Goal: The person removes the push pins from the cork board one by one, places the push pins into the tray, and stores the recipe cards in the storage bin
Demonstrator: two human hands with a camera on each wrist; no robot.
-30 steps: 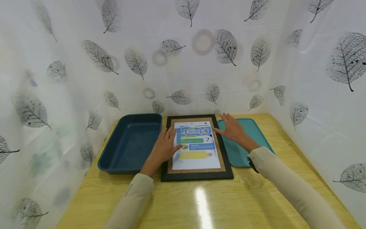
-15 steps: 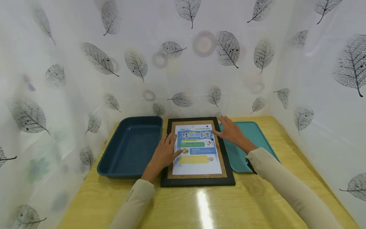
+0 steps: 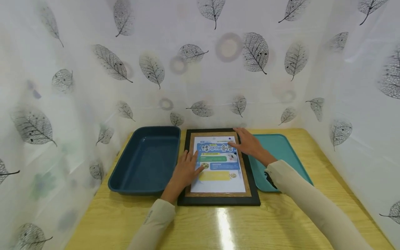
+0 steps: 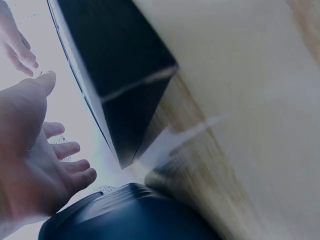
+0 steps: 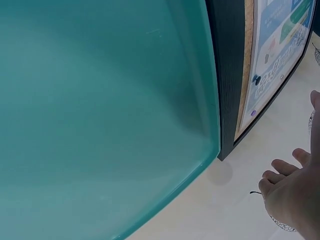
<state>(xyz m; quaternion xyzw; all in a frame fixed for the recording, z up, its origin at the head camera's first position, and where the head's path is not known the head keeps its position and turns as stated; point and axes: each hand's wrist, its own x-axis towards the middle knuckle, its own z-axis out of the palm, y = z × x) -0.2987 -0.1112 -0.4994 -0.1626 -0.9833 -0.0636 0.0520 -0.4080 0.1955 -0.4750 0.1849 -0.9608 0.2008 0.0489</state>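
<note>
A black-framed cork board [image 3: 218, 200] lies on the table with a printed sheet [image 3: 212, 186] in its middle. A white pin [image 3: 214, 138], a purple pin [image 3: 229, 138] and a dark pin [image 5: 257, 79] sit by the sheet's top and right side. My left hand [image 3: 184, 171] is over the board's left edge, fingers extended, thumb across the sheet in the head view. Over the top right corner is my right hand [image 3: 249, 143], its thumb overlapping the printed title. Both hands hold nothing; each wrist view shows fingers spread loosely, with visible space between hand and frame.
A deep dark blue tub [image 3: 143, 191] stands left of the board, close to its frame. On the right a flat teal tray [image 3: 278, 152] lies against the frame's edge. A leaf-printed white curtain [image 3: 200, 76] encloses the back and sides of the wooden table [image 3: 200, 225].
My left hand has slid slightly toward the board's near side. The right hand has shifted left, its thumb now farther over the sheet. The head view has turned a little; board, tub and tray stay put.
</note>
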